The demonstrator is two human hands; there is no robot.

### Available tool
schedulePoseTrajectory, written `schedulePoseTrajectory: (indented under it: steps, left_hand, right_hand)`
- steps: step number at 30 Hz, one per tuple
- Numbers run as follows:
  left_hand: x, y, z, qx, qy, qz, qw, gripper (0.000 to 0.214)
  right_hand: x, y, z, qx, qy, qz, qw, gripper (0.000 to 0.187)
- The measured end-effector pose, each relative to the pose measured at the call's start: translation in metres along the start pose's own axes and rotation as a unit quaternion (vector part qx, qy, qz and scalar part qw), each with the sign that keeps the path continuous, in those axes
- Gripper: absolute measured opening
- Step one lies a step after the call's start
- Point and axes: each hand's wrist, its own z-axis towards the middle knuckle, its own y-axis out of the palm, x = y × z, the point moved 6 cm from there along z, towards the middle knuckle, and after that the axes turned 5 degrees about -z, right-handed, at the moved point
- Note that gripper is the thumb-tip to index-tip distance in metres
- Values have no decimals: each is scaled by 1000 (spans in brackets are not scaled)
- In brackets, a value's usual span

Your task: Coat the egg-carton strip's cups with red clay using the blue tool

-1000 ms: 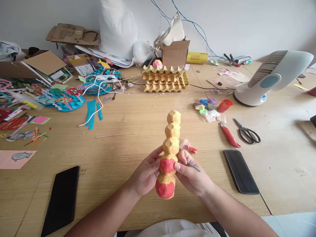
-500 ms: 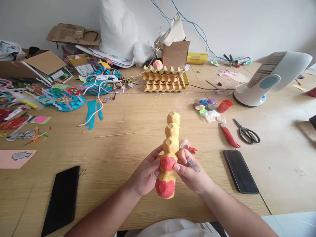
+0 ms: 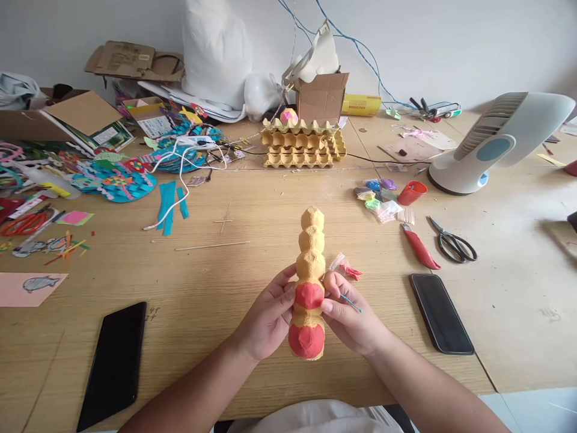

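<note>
Between my two hands is a strip of yellow egg carton (image 3: 311, 263), its bumps in a row pointing away from me. Red clay (image 3: 307, 341) covers the nearest bump, and another red patch covers the second one. My left hand (image 3: 269, 316) grips the strip's left side, thumb by the upper red patch. On the right side, my right hand (image 3: 349, 313) pinches the strip with thumb and bent index finger. A thin blue stick (image 3: 351, 302) also pokes out from that hand. Just beyond it lies a small plastic bag with red clay (image 3: 348, 269).
Scissors (image 3: 452, 239), a red-handled knife (image 3: 421, 248), a phone (image 3: 442, 314) and a red cup (image 3: 412, 192) lie right. Bags of coloured clay (image 3: 373, 192) sit near the cup. A black tablet (image 3: 112, 367) is at left; egg cartons (image 3: 298, 143) and a fan (image 3: 496, 144) stand behind.
The egg carton strip has turned slightly, its far end swinging left and its near end right. Both hands keep their hold at nearly the same spot.
</note>
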Motion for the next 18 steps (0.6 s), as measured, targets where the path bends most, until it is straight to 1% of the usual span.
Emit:
schedulePoseTrajectory:
  steps: [3, 8, 13, 18]
  left_hand:
    - [2, -1, 0, 8, 21, 15, 1000, 46]
    - [4, -3, 2, -15, 30, 54, 998, 64]
    - [4, -14, 4, 17, 34, 123, 992, 74]
    - [6, -20, 4, 54, 38, 160, 985, 77]
  right_hand:
    - [0, -4, 1, 27, -1, 7, 1000, 52]
    - [0, -8, 3, 53, 5, 11, 999, 52]
    - [-4, -10, 4, 69, -23, -34, 997, 51]
    - [-2, -10, 4, 63, -28, -52, 996, 52]
